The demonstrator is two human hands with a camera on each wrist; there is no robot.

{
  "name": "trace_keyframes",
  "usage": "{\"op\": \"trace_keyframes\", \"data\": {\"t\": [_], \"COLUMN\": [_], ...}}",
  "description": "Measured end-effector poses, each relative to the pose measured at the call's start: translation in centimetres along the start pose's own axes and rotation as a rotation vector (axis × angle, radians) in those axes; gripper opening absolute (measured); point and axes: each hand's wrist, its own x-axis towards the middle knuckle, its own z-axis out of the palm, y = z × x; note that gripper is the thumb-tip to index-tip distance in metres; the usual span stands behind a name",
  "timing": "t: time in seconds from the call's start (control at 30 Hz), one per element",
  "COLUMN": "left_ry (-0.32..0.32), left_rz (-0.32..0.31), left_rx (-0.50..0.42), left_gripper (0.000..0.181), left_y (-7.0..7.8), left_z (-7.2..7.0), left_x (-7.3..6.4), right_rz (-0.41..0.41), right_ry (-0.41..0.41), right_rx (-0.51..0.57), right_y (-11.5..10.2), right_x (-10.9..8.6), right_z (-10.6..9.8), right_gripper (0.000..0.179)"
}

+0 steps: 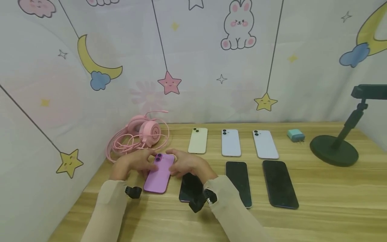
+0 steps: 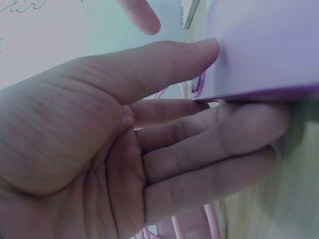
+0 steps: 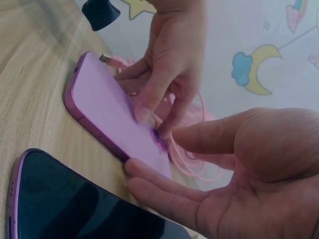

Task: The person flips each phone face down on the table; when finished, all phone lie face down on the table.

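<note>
A pink-purple phone (image 1: 159, 174) lies back side up, its camera lenses at the far end. My left hand (image 1: 137, 162) pinches its left edge, thumb (image 2: 202, 52) on the back and fingers (image 2: 249, 129) beneath the edge. From the other side my right hand (image 1: 187, 162) reaches the phone; its extended fingers (image 3: 144, 174) touch the side edge, while the thumb (image 3: 199, 137) extends near the camera end. Below the right wrist is a dark-screened phone (image 3: 65, 199) with a purple frame, screen up and partly hidden by that arm in the head view.
Pink headphones (image 1: 150, 132) with a coiled cable sit at the back left. Behind stand in a row a pale yellow phone (image 1: 198, 141) and two white phones (image 1: 231, 143). Two dark phones (image 1: 280, 184) lie right, near a charger (image 1: 295, 135) and a black round-based stand (image 1: 334, 151).
</note>
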Motion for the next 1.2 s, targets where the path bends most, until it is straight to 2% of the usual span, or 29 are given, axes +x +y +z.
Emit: {"op": "trace_keyframes", "data": {"t": [0.27, 0.47, 0.6, 0.8, 0.9, 1.0, 1.2], "left_ry": [-0.028, -0.037, -0.034, -0.006, -0.009, -0.013, 0.015], "left_rz": [-0.058, -0.084, -0.065, 0.046, 0.073, 0.09, 0.132], "left_rx": [-0.045, -0.021, 0.039, 0.143, 0.14, 0.15, 0.203], "left_gripper": [0.06, 0.064, 0.065, 0.059, 0.058, 0.058, 0.056], "left_y": [0.2, 0.3, 0.5, 0.9, 1.0, 1.1, 1.7], "left_z": [0.0, -0.2, -0.1, 0.0, 0.2, 0.4, 0.9], "left_x": [-0.2, -0.3, -0.3, -0.1, 0.0, 0.2, 0.8], "right_rz": [-0.013, -0.01, -0.016, -0.032, -0.032, -0.03, -0.029], "right_ry": [-0.004, -0.022, -0.052, -0.057, -0.046, -0.04, -0.01], "right_rx": [-0.003, -0.031, -0.061, -0.137, -0.192, -0.197, -0.243], "right_y": [-0.1, -0.5, -0.5, -0.3, -0.2, 0.1, 0.9], "right_x": [0.1, -0.3, -0.7, -1.1, -1.3, -1.6, -2.2], "right_z": [-0.2, -0.5, -1.1, -2.3, -2.6, -2.6, -3.1], "right_gripper": [0.069, 0.066, 0.058, 0.051, 0.048, 0.046, 0.042]}}
